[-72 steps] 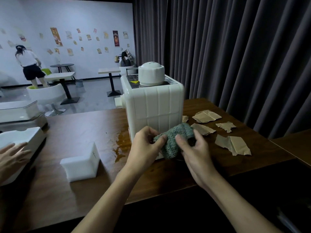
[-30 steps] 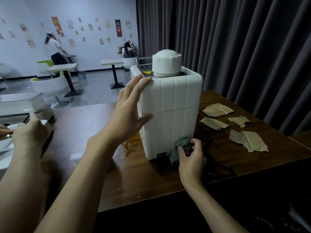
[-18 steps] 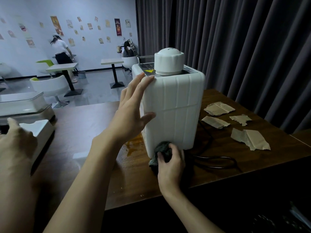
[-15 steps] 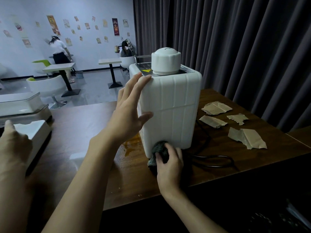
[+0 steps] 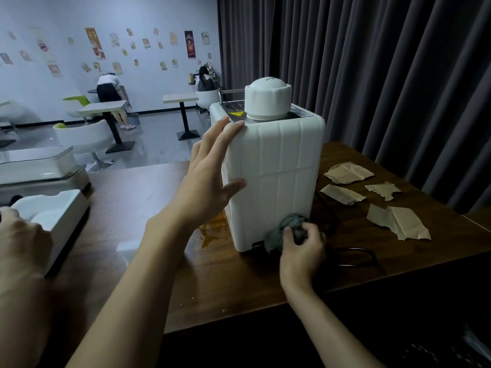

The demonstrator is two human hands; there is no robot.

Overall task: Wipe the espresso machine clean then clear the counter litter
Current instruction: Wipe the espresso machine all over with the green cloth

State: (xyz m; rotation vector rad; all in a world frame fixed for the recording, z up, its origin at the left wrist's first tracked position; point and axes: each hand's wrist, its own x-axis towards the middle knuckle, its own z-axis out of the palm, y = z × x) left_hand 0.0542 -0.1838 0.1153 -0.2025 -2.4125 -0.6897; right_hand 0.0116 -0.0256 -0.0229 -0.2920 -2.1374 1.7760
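At the foot of the machine, the fingers (image 5: 305,229) of the right hand (image 5: 301,251) are curled tight around a bunched grey-green cloth (image 5: 288,227), pressing it against the lowest part of the near face, close to the right-hand corner. The left hand (image 5: 210,181) lies flat against the machine's left edge. Its fingers (image 5: 225,134) are straight and spread, the tips reach the top rim and the thumb lies across the near face, apparently to steady it.

The white, ribbed plastic espresso machine (image 5: 273,176) stands upright on the dark wooden table (image 5: 239,274), with a round white cap on top. A thin black cord (image 5: 356,257) loops on the table just beside the right hand.

Wiping appears to be under way. The upper panels look unmarked, though it is impossible to tell whether they have been wiped. A brown liquid puddle (image 5: 212,229) sits on the table at the machine's left base. Four torn brown paper scraps (image 5: 398,221) lie to the right, well apart from both hands, so clearing the litter seems not yet begun.
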